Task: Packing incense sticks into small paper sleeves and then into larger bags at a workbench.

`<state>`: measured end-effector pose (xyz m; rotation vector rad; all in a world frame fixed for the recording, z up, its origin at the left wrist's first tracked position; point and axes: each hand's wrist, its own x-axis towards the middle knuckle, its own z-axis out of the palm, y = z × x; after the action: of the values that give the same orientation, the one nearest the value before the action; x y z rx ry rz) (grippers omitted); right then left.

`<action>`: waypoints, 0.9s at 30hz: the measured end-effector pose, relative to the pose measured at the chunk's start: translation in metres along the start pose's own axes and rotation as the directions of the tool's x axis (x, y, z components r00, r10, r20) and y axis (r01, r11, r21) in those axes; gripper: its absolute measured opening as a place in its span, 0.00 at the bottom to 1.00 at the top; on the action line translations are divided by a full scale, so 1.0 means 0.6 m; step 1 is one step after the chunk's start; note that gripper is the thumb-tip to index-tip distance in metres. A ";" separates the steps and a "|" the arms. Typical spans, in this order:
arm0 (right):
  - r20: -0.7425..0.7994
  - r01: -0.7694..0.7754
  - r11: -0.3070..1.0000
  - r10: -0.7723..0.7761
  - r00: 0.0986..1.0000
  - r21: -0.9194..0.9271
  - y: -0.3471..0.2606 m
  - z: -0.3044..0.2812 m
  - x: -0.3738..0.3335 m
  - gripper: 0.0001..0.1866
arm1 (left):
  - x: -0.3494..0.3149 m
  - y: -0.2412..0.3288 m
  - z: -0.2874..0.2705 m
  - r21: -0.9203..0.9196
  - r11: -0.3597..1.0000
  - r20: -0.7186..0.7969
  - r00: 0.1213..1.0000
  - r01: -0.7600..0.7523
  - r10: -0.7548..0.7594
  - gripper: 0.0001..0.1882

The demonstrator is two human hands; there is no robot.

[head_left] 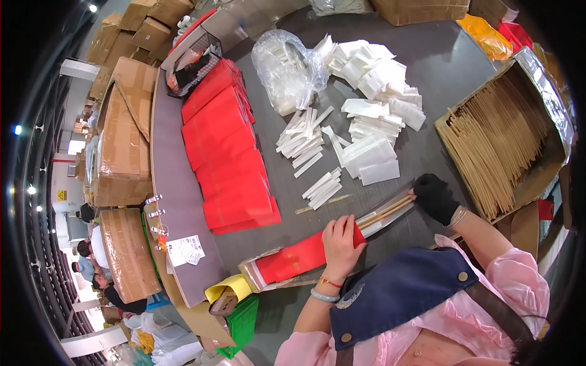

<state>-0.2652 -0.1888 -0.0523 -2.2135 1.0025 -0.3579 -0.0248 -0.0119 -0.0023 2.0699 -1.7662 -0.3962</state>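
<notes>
My bare left hand (342, 244) grips the right end of a long red paper sleeve (293, 259), fingers over its upper face. The sleeve lies slantwise in a narrow cardboard tray (250, 273) near the table's front edge. In a black glove, my right hand (434, 198) pinches the far ends of a few thin brown wooden sticks (390, 210). Their other ends point toward the sleeve's mouth by my left fingers; whether they reach inside is hidden. Beneath the sticks runs a pale strip (387, 221).
A stack of red sleeves (226, 146) fans along the left. White paper packets (372, 161), short white strips (302, 137) and a clear plastic bag (284, 73) lie mid-table. At right, a carton (445, 131) holds many brown sticks. A yellow holder (229, 290) stands at the tray's left end.
</notes>
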 end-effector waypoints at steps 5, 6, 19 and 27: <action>0.100 0.062 0.850 -0.133 0.986 0.523 -0.146 0.083 0.012 0.14 | 0.036 0.028 0.007 -0.047 0.998 0.000 0.999 -0.041 0.041 0.39; 0.172 0.003 0.851 -0.109 0.979 0.526 -0.162 0.073 0.016 0.25 | 0.039 0.022 0.004 -0.076 0.996 0.023 0.999 -0.045 0.047 0.40; -0.084 0.034 0.984 -0.049 0.995 -0.177 -0.129 -0.101 0.023 0.32 | 0.109 -0.096 -0.232 0.282 0.947 -0.045 0.984 -0.153 0.172 0.14; 0.118 0.186 0.930 -0.156 0.981 -0.316 -0.155 -0.068 0.022 0.32 | -0.015 -0.034 0.001 0.084 0.869 -0.133 0.870 0.487 -0.475 0.49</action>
<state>-0.2243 -0.1729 0.0402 -2.6013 0.8711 -0.1741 -0.0087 -0.0006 -0.0125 2.5612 -1.2154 -0.3132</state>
